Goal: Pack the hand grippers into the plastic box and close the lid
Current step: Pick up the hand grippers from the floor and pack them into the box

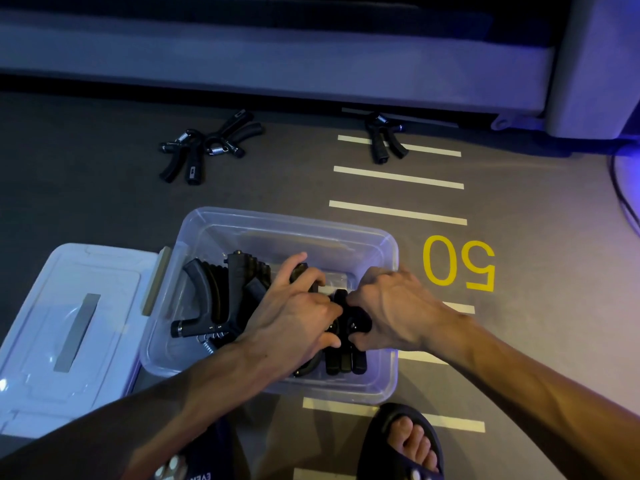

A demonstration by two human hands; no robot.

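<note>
A clear plastic box (388, 244) stands on the floor with several black hand grippers (221, 296) stacked inside at its left. My left hand (294, 313) and my right hand (391, 313) are both inside the box, each gripping black hand grippers (346, 362) that stand side by side near the front. The box's clear lid (69, 327) lies flat on the floor to the left of the box. Two loose hand grippers (204, 147) lie tangled on the floor beyond the box, and one more hand gripper (382, 138) lies farther right.
A grey padded bench or bed base (277, 53) runs along the back. The floor carries white stripes (398, 213) and a yellow "50" (459, 265). My sandalled foot (408, 445) sits by the box's front right corner. A cable (623, 195) curves at the right.
</note>
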